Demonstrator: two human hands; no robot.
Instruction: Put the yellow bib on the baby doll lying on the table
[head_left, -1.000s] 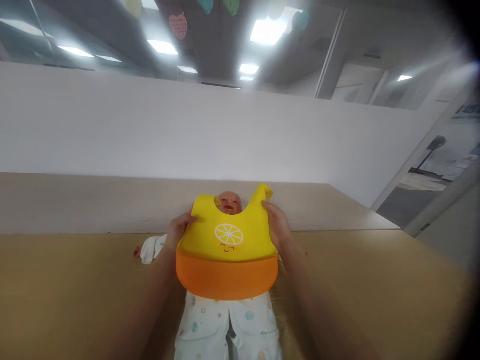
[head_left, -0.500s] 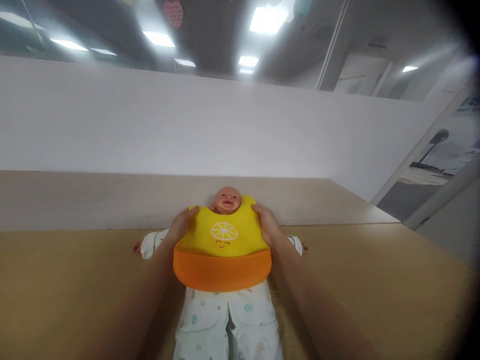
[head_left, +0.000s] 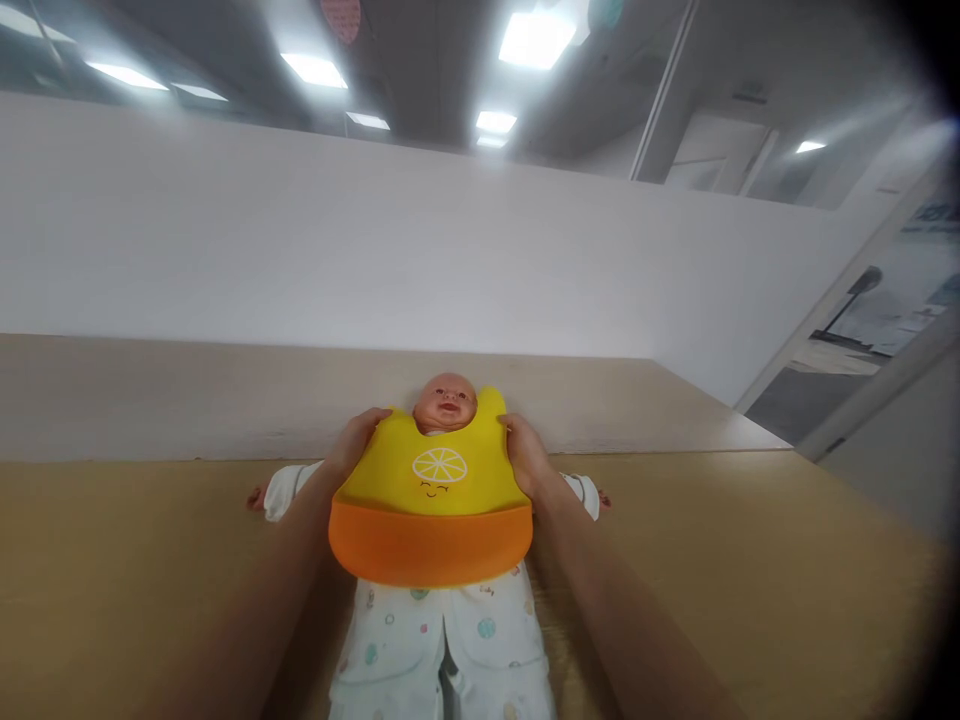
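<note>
A yellow baby bib [head_left: 390,470] with an orange catch pocket and a white citrus-slice print covers the chest of a baby doll [head_left: 445,398]. The doll lies on its back in white patterned clothes, arms spread to both sides. My left hand [head_left: 358,440] grips the bib's upper left edge, thumb on the front. On the opposite edge, my right hand [head_left: 526,450] holds the bib just below its raised yellow neck strap. My fingers behind the bib are hidden, as is most of the doll's torso.
The doll rests on a wooden tabletop [head_left: 720,540], with a paler board strip [head_left: 187,400] behind it. A white partition [head_left: 337,240] rises at the back, with glass above. To the right is a doorway or gap with a dark lamp-like object [head_left: 862,283].
The bib and doll appear slightly further left in view, with a small shift of the camera. Both hands keep their hold on the bib's edges.
</note>
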